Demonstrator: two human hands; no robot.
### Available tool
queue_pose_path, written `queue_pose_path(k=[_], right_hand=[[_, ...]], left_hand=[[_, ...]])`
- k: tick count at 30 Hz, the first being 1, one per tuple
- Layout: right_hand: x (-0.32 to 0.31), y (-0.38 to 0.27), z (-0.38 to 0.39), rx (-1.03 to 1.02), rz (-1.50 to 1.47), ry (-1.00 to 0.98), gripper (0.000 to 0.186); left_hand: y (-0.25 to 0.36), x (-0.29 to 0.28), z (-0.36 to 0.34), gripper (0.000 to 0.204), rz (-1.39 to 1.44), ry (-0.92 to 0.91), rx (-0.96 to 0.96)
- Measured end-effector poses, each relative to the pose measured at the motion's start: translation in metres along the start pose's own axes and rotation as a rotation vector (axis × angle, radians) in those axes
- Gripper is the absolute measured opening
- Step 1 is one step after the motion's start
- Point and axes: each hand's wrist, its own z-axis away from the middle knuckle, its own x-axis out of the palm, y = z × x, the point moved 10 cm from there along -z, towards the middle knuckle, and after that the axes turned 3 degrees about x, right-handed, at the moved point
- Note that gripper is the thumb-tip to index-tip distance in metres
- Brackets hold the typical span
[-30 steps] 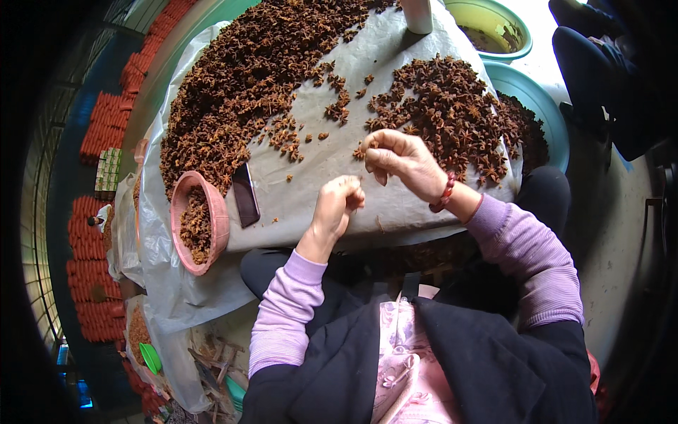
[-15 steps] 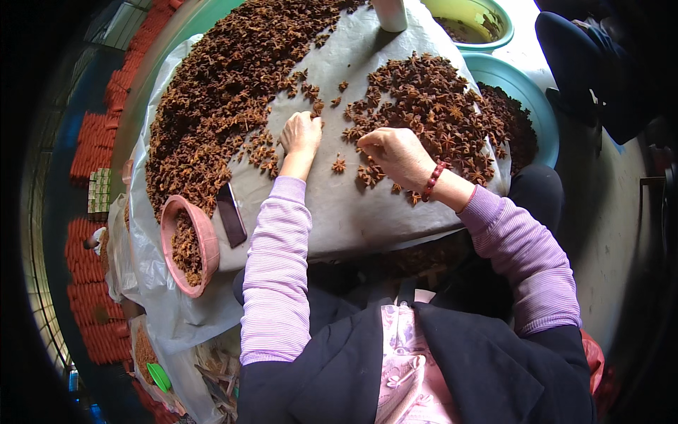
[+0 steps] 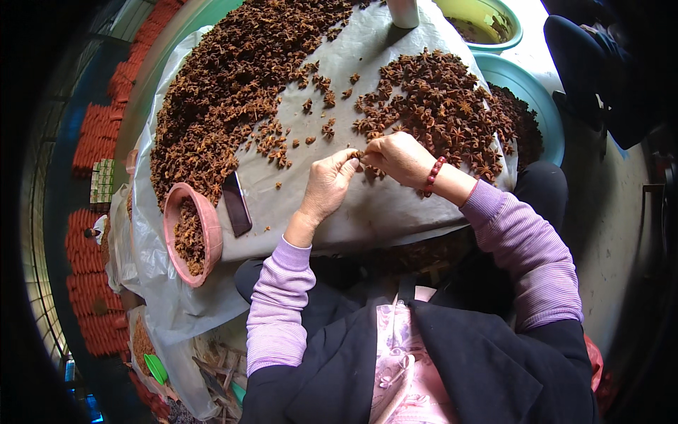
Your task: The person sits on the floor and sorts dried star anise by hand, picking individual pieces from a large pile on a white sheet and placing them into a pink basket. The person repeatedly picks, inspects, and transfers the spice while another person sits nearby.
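My left hand (image 3: 328, 180) is closed on a small star anise piece (image 3: 357, 155) in front of me, over the grey-white sheet (image 3: 282, 212). My right hand (image 3: 399, 159), with red beads at the wrist, has its bent fingertips at the same piece, close to my left fingers. Just beyond it is the right pile of star anise (image 3: 445, 99). A larger pile (image 3: 205, 99) covers the back left of the sheet, and loose pieces lie between the piles.
A pink bowl of pieces (image 3: 171, 240) and a dark phone (image 3: 236, 205) are at left. A pale cylinder (image 3: 404, 13) stands at the back. Teal basins (image 3: 537, 106) are at right, beside dark legs (image 3: 586, 63). Red stacked sacks (image 3: 88, 261) line the far left.
Half a second ago my left hand reached up among the loose pieces. It has since drawn back toward me and right, meeting my right hand, which has shifted slightly.
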Motion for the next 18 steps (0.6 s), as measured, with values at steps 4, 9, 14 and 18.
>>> queue_pose_path(k=[4, 9, 14, 18], right_hand=[[0.014, -0.003, 0.006, 0.009, -0.084, -0.117, 0.021], [-0.002, 0.001, 0.007, 0.08, -0.235, -0.016, 0.017], [0.0, 0.0, 0.007, 0.125, -0.497, -0.038, 0.026], [0.007, 0.002, 0.01, 0.214, -0.519, -0.121, 0.027]], left_hand=[[-0.01, 0.006, 0.015, 0.023, 0.138, -0.06, -0.112], [-0.027, 0.01, 0.016, 0.024, 0.624, -0.048, -0.267], [-0.024, 0.012, 0.019, 0.025, 0.737, -0.048, -0.295], [-0.026, 0.014, 0.017, 0.023, 0.639, -0.027, -0.289]])
